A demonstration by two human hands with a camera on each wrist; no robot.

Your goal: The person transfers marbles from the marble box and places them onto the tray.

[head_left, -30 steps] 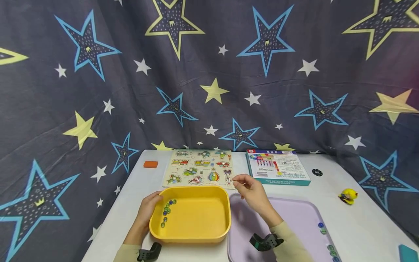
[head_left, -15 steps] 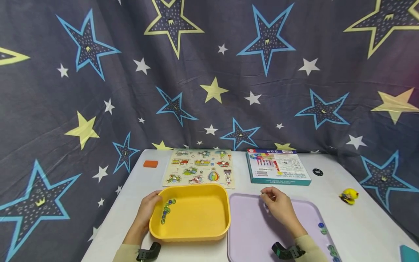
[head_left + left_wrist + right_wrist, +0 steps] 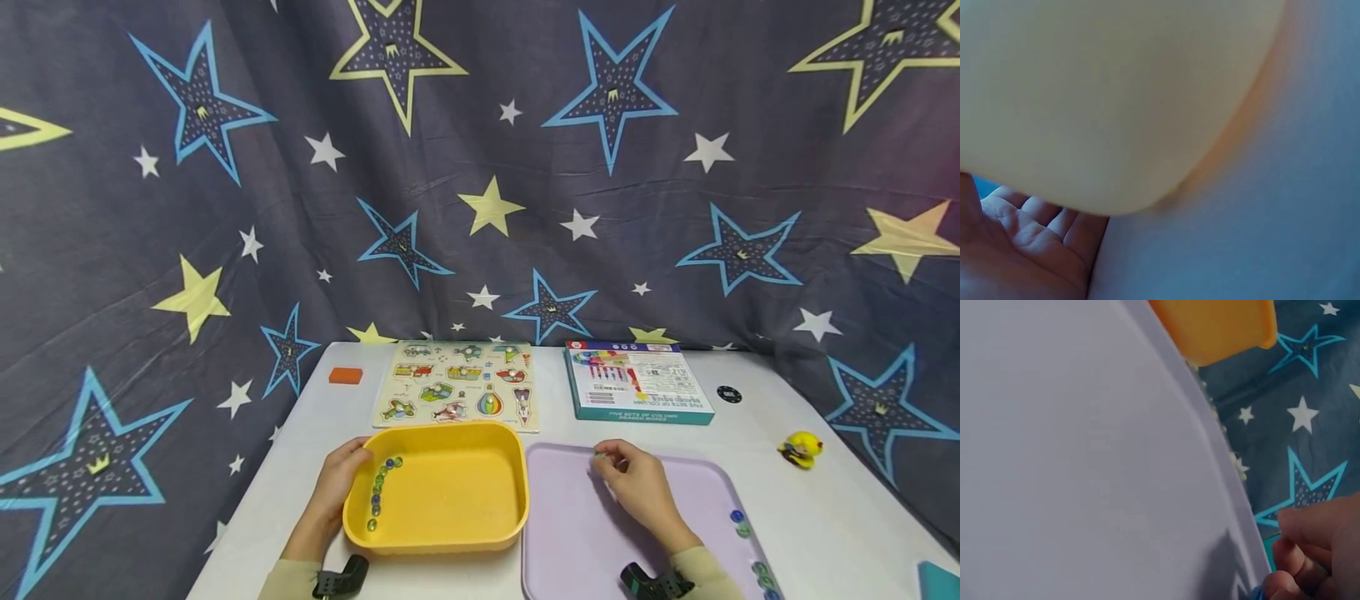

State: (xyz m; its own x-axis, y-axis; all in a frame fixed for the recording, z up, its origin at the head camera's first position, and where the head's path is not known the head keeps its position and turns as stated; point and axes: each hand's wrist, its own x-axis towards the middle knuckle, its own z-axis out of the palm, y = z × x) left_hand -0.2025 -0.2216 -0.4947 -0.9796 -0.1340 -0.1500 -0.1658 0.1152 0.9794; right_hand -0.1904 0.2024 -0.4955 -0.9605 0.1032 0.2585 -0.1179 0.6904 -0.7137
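My left hand (image 3: 341, 483) grips the left rim of a yellow plastic bin (image 3: 457, 492), thumb over the edge. In the left wrist view its fingers (image 3: 1079, 234) reach behind the bin's pale, blurred wall (image 3: 1116, 125). Several blue and green glass marbles (image 3: 377, 489) lie in a line along the bin's left side. Over the far part of a lilac tray (image 3: 570, 533), my right hand (image 3: 637, 487) pinches a small greenish marble (image 3: 600, 455) at its fingertips, mostly hidden by them. A bit of blue (image 3: 1256, 592) shows by its lower fingers in the right wrist view.
More marbles (image 3: 761, 571) lie along the tray's right edge. Behind stand a vehicle puzzle board (image 3: 457, 387) and a teal-edged box (image 3: 637, 383). An orange block (image 3: 345, 376), a black disc (image 3: 728, 394), a yellow toy figure (image 3: 799, 450) and a teal object (image 3: 937, 581) sit farther out.
My right hand has moved right from beside the puzzle board to over the lilac tray, then slightly down. The marbles in the bin have shifted a little; my left hand has stayed on its rim.
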